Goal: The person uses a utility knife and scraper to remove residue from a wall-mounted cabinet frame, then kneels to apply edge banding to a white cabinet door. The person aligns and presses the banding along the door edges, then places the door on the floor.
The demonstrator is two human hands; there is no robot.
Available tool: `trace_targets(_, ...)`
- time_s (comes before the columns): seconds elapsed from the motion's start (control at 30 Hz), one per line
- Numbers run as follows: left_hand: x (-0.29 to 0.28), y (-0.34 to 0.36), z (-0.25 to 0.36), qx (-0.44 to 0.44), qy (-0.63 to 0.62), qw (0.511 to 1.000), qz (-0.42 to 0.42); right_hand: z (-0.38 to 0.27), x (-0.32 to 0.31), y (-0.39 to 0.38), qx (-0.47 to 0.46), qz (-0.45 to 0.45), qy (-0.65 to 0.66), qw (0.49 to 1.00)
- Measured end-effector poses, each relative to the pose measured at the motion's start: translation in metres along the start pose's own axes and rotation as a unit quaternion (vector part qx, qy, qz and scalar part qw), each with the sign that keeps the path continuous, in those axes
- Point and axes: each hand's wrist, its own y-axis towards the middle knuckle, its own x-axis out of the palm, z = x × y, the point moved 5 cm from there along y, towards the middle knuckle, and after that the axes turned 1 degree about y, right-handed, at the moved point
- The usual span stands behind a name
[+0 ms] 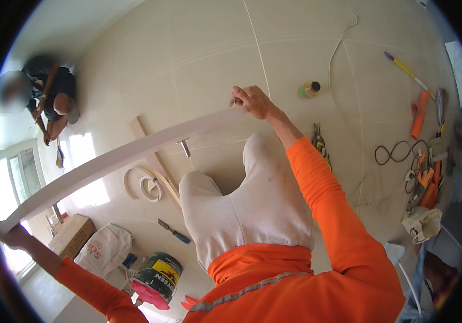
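A long, narrow white board (pixel 128 148) is held slantwise in front of me, seen edge-on. My left hand (pixel 15 237) grips its far left end, partly in shadow. At the other end, my right hand (pixel 255 102) has its fingers curled at the board's tip. A metal piece like a hinge (pixel 185 148) sticks out below the board near my knees, and a second metal piece (pixel 57 212) shows close to the left end. Under the board, on the floor, lie a light wooden strip (pixel 161 166) and a coil of pale edging tape (pixel 151 188).
A blue-handled chisel-like tool (pixel 175 231) and a dark bucket (pixel 161 272) are at my left, near a white sack (pixel 104 250) and cardboard box (pixel 74 237). Rightward are a bottle (pixel 309 89), pliers (pixel 318 141), orange pipe (pixel 418 116) and black cable (pixel 398 153). Another person (pixel 53 91) crouches far left.
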Motion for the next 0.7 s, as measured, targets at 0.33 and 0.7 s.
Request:
trace_targets(0.33, -0.054, -0.051, 0.043, -0.315, -0.607, 0.728, 0.034, -0.026, -0.049, -0.004, -0.079, 0.189, -0.115, 0.972)
trace_targets(0.7, -0.031, -0.045, 0.011, -0.041, -0.087, 0.995, 0.014, -0.283, 0.114, -0.015, -0.156, 0.010, -0.090, 0.984)
